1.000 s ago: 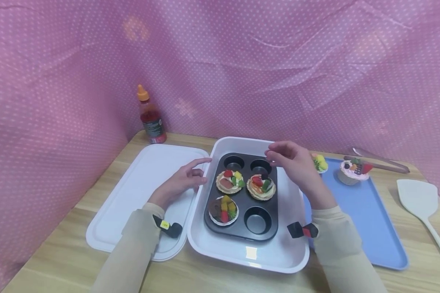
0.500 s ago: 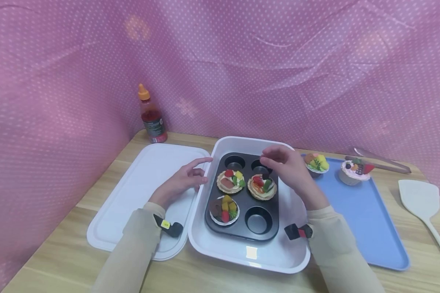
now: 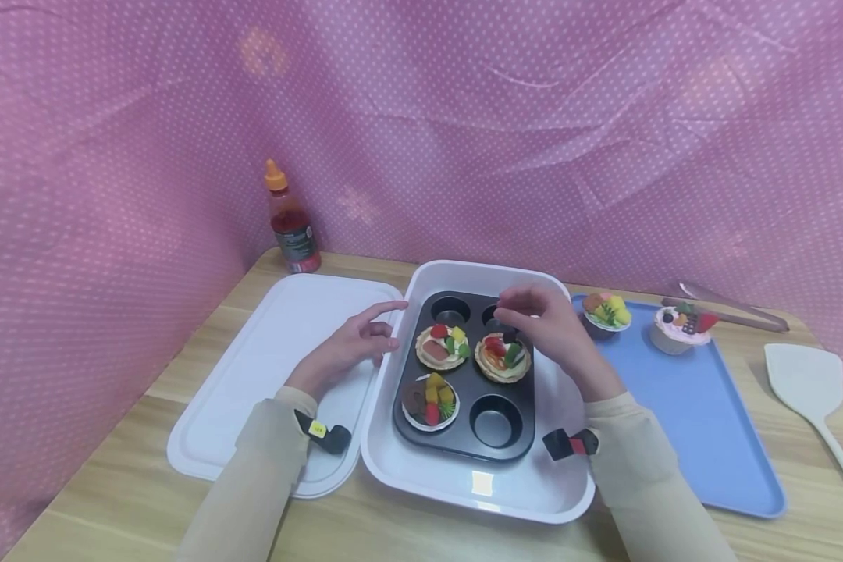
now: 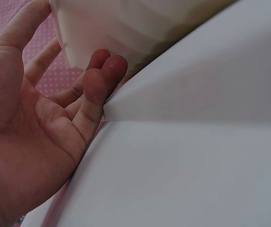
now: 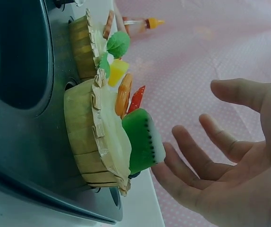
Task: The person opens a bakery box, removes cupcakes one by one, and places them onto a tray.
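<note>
My right hand (image 3: pixel 544 320) hovers over the back right of a dark muffin tin (image 3: pixel 464 425), its fingers loosely bent around nothing. Just below it is a fruit tart (image 3: pixel 503 367) topped with a green kiwi-like slice; in the right wrist view this tart (image 5: pixel 86 132) sits close by the fingertips. A second fruit tart (image 3: pixel 439 355) fills the middle left cup, and a chocolate-topped tart (image 3: pixel 421 404) the front left one. The tin lies inside a white tray (image 3: pixel 464 492). My left hand (image 3: pixel 347 343) has relaxed fingers right at this tray's left rim.
A flat white lid-like tray (image 3: pixel 232 406) lies left, under my left forearm. On the blue tray (image 3: pixel 709 437) at right stand a fruit-topped cupcake (image 3: pixel 606 314) and a pink-frosted cupcake (image 3: pixel 677 332). Tongs (image 3: pixel 738 312), a pale spatula (image 3: pixel 804 382) and a sauce bottle (image 3: pixel 293 230) stand around.
My right hand has shifted a little left and nearer, over the tin, so the fruit-topped cupcake on the blue tray shows fully. The left hand stays in place.
</note>
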`<state>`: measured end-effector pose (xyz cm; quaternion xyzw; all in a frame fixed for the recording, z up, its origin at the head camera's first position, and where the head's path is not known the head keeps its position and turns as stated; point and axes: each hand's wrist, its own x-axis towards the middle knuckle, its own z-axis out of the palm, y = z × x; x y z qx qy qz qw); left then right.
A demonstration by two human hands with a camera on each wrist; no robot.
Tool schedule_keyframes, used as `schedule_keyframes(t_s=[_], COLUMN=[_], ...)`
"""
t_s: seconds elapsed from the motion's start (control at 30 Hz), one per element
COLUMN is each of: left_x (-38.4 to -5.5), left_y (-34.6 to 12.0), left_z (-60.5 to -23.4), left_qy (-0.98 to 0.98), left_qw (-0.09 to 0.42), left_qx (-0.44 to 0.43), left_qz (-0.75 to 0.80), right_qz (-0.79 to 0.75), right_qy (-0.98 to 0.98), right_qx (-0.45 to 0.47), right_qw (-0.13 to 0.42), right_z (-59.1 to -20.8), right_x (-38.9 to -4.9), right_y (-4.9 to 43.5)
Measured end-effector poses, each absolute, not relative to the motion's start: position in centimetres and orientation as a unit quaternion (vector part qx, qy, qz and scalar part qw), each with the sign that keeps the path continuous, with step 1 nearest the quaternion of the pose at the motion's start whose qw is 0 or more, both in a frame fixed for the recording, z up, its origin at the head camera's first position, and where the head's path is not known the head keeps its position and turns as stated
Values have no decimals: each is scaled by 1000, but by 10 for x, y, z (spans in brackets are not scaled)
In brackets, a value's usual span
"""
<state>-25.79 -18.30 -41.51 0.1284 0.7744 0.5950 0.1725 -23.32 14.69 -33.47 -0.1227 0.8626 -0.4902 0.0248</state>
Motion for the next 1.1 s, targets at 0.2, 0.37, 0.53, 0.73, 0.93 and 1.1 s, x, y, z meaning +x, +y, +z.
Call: schedule_keyframes(t_s=[0.2, 0.37, 0.53, 0.73, 0.93, 1.1], left_x=[-257, -257, -258, -259, -259, -258], left_y=[-183, -184, -185, -185, -186, -186], left_z=[-414, -414, -415, -416, -416, -415], left_qy=[777, 779, 777, 772, 770, 768], left_qw=[172, 169, 169, 168, 171, 171], left_qx=[126, 131, 140, 148, 145, 149], left_qz=[593, 590, 590, 595, 598, 598], right_qz=[-482, -476, -467, -457, -439, -428], right_qy=[867, 869, 872, 875, 880, 882], right_qx=[-120, -126, -134, -140, -144, -158], right_qw=[38, 46, 55, 75, 105, 119], right_z=[-339, -341, -343, -348, -350, -350], right_x=[-235, -237, -238, -239, -239, -239], right_y=[147, 147, 147, 148, 149, 149])
